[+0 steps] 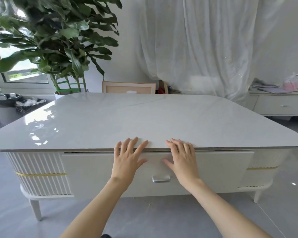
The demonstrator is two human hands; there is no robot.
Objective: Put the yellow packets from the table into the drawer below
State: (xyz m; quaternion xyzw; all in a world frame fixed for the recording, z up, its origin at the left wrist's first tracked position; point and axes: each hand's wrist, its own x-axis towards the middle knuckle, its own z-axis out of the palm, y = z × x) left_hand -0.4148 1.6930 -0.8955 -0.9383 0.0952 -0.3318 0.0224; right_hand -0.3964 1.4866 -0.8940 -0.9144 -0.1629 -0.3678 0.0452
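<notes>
A white table [93,117] with a glossy top stands in front of me. Its wide drawer [93,172] sits shut below the top, with a silver handle [160,178] at its middle. My left hand [127,158] lies flat with straight fingers against the drawer front, its fingertips at the table's front edge. My right hand [181,158] lies the same way just to the right, above the handle. Neither hand holds anything. No yellow packets are in view on the tabletop.
A large leafy plant [58,40] in a white pot stands behind the table at the left. Bins [5,110] with bottles sit far left. A framed panel [127,87] leans behind the table. A side cabinet [280,105] with bags stands at the right. White curtains hang behind.
</notes>
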